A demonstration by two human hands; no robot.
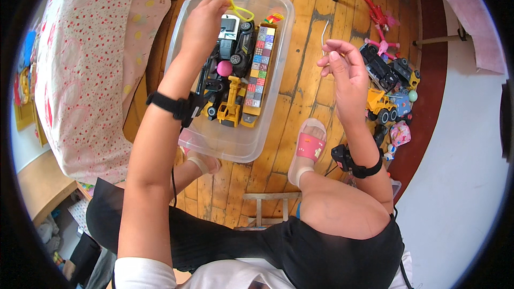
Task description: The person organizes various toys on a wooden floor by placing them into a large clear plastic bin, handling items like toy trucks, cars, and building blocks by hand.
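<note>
Bin [225, 142]: clear plastic, standing on the wooden floor [305, 0] and carrying a good load, with a yellow toy digger [230, 108], a pink ball [224, 68], a dark toy car [243, 53] and a long patterned box [261, 64] all sitting inside.
Left hand [203, 21]: hovering over the bin's far end, fingers drawn narrow, apparently holding the yellow looped piece [245, 13].
Yellow looped piece: poking out past those fingertips, above the bin's far end.
Right hand [350, 77]: hanging outside the bin, palm up, fingers loosely curling toward the thumb.
Pale strip [324, 29]: showing right by those curled fingers — held or merely lying behind them, I cannot tell.
Floor toys: a yellow dump truck [381, 104], a black toy vehicle [376, 67] and a red figure [375, 13] lying over on the right.
Step in hand: looking like toys going into the bin, with the looped piece being placed.
Next move: calling, I judge, for lowering that piece and loosening the left fingers, keeping its loops from snagging the car.
</note>
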